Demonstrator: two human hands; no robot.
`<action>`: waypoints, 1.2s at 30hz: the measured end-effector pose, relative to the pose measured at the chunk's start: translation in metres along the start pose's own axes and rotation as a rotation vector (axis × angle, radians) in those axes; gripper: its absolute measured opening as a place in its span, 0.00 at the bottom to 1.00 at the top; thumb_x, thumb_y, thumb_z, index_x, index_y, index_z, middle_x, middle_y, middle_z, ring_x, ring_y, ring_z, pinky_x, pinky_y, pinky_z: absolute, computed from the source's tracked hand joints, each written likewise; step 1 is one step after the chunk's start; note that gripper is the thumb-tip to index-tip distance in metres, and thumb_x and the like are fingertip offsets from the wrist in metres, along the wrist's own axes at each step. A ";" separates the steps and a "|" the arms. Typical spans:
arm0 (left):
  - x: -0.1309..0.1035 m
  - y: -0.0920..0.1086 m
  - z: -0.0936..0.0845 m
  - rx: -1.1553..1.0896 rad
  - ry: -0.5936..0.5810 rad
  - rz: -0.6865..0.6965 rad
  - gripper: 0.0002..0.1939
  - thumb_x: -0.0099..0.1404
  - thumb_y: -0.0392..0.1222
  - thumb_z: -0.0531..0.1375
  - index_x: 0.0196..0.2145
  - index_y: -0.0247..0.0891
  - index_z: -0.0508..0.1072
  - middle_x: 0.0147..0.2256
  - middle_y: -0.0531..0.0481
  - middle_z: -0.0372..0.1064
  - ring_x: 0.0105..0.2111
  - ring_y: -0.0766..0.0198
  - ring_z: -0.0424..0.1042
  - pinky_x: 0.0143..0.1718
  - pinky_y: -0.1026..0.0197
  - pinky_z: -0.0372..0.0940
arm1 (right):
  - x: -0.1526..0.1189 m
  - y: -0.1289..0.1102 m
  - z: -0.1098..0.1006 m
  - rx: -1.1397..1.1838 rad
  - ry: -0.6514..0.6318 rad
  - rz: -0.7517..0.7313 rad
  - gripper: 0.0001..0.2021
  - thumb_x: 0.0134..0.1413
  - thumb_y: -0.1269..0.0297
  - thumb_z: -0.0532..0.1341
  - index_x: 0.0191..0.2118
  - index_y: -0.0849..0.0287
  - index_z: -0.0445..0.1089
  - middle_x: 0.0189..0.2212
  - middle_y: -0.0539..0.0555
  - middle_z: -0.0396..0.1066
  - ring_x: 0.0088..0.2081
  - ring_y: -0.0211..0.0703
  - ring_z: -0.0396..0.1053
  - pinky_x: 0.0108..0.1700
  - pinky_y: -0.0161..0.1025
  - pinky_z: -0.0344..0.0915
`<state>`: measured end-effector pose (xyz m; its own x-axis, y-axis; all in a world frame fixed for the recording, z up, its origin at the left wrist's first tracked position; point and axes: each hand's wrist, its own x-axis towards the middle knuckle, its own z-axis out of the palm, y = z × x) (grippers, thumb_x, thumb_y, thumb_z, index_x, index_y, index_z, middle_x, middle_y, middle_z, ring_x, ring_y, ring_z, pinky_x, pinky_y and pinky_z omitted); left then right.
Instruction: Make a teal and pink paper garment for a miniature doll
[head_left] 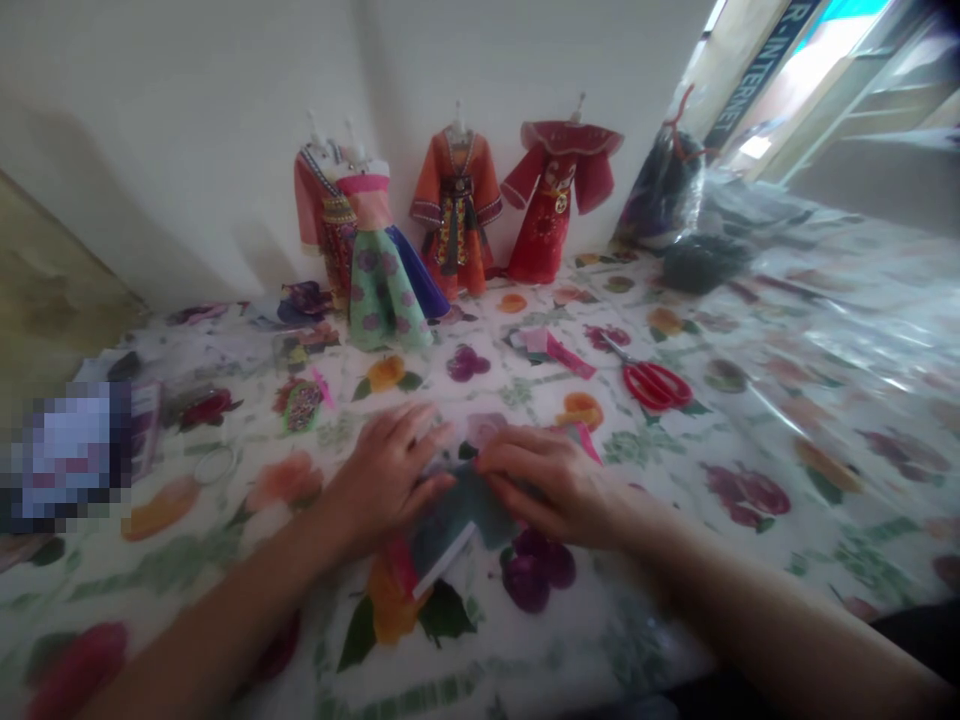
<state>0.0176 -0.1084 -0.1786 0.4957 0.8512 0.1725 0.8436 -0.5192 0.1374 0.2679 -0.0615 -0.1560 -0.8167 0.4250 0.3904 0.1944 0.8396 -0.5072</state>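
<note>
A piece of dark green cloth [441, 518] with a pink edge and a white strip lies on the fruit-patterned tablecloth [600, 620] in front of me. My left hand [394, 470] rests over its left side, fingers stretched out and thumb apart. From the other side, my right hand [551, 480] has its fingers bent and pressed together at the cloth's upper part. Its fingertips are blurred, and both hands cover much of the cloth. Part of a pink edge [589, 440] shows beyond my right hand.
Red-handled scissors [656, 385] lie at right, near a pink and white scrap [559, 350]. Several doll dresses on stands, including a green-skirted one [386, 280] and a red one [551, 210], line the wall. A tied plastic bag [667, 190] stands back right; a beaded green-edged piece [302, 405] lies left.
</note>
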 end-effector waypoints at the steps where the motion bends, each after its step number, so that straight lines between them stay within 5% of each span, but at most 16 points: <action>1: 0.001 0.003 -0.001 -0.006 -0.015 -0.003 0.31 0.75 0.57 0.47 0.65 0.36 0.65 0.66 0.31 0.58 0.67 0.38 0.54 0.62 0.32 0.57 | 0.000 0.000 0.000 0.002 -0.002 0.002 0.09 0.66 0.71 0.55 0.44 0.66 0.73 0.37 0.58 0.71 0.36 0.42 0.69 0.37 0.38 0.66; 13: 0.019 0.015 0.009 0.029 -0.176 -0.084 0.34 0.72 0.61 0.51 0.68 0.40 0.61 0.70 0.33 0.50 0.69 0.36 0.50 0.63 0.30 0.53 | -0.003 0.000 -0.003 0.026 0.001 0.031 0.09 0.66 0.70 0.55 0.41 0.64 0.72 0.36 0.57 0.70 0.36 0.42 0.68 0.38 0.39 0.66; 30: 0.005 -0.014 0.004 0.057 -0.050 -0.161 0.34 0.72 0.63 0.50 0.65 0.37 0.65 0.68 0.32 0.53 0.67 0.33 0.52 0.62 0.28 0.53 | -0.006 0.010 -0.004 0.031 0.000 0.055 0.10 0.67 0.70 0.54 0.45 0.63 0.72 0.39 0.58 0.71 0.39 0.43 0.70 0.40 0.40 0.69; 36: 0.000 -0.010 -0.003 0.015 -0.113 -0.082 0.32 0.72 0.63 0.50 0.66 0.43 0.64 0.69 0.35 0.51 0.69 0.36 0.50 0.64 0.29 0.52 | -0.005 0.012 -0.003 0.039 0.035 0.033 0.10 0.68 0.70 0.53 0.44 0.64 0.72 0.38 0.59 0.71 0.38 0.43 0.70 0.38 0.39 0.68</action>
<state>0.0080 -0.1035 -0.1768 0.4447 0.8943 0.0504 0.8846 -0.4473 0.1319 0.2764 -0.0528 -0.1614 -0.7904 0.4644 0.3996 0.1992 0.8116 -0.5492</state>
